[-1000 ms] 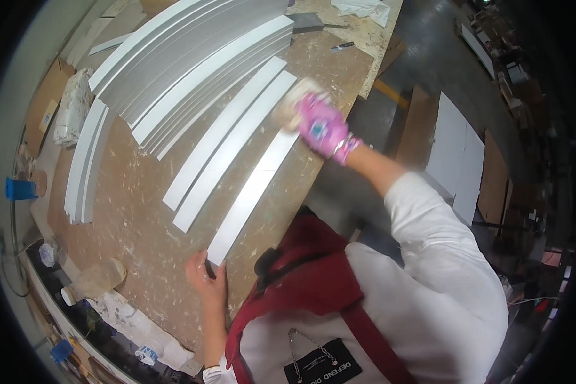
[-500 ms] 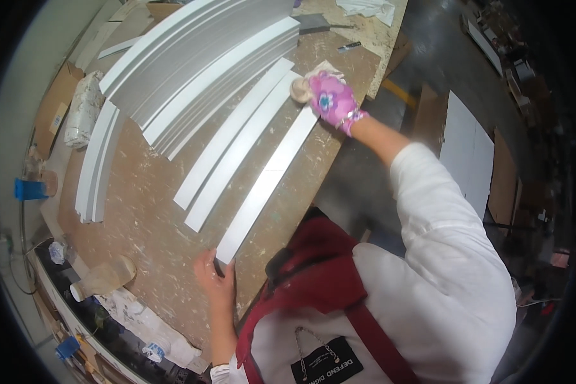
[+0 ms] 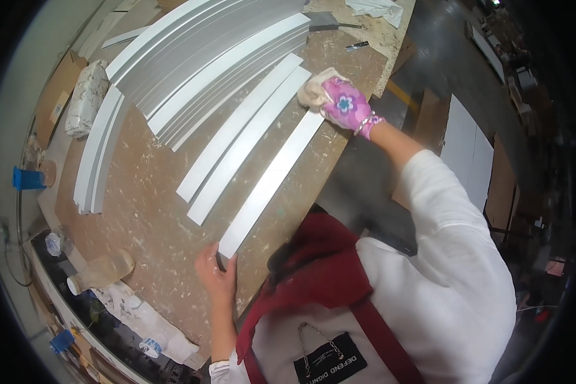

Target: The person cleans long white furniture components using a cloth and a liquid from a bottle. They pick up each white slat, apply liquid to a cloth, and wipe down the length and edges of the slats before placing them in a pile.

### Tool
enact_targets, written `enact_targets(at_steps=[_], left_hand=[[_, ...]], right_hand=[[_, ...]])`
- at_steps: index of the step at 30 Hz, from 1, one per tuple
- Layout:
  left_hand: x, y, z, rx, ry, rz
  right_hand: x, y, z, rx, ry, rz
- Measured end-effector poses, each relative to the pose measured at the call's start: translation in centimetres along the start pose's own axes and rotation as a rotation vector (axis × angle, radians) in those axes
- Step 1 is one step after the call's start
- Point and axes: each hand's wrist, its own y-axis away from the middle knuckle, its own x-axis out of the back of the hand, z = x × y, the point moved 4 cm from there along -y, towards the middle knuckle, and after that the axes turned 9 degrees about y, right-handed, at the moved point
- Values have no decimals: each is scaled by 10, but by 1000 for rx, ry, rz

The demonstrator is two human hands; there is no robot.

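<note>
A long white strip lies on the brown worktable, slanting from near me to the far right. My bare left hand grips its near end between thumb and fingers. At the far end my right hand, in a pink flowered glove, holds a bunched beige cloth against the strip. The cloth and glove hide that end. Two more white strips lie side by side just left of it, touched by neither hand.
Stacked white strips fill the table's far side; a smaller stack lies at the left. Along the left edge are a plastic bottle, a blue cup and a speckled white roll. A small blade-like tool lies far right.
The view has shifted slightly. My right hand and the cloth stay at the strip's far end, the cloth now more bunched before the glove. My left hand keeps its hold on the near end.
</note>
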Motion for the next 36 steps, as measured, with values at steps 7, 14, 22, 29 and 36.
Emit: enact_targets(at_steps=[7, 14, 22, 29, 36], left_hand=[[-2, -5, 6, -23, 16, 19], [-1, 5, -16, -25, 25, 32], [-5, 2, -22, -16, 213, 60], [4, 2, -18, 7, 267, 57], [4, 6, -21, 45, 244, 38]], right_hand=[[-7, 52, -126, 143, -148, 1], [16, 82, -217, 669, -425, -24], [21, 109, -298, 943, -221, -155], [-3, 90, -263, 769, -257, -206], [0, 83, -255, 458, -146, -496]])
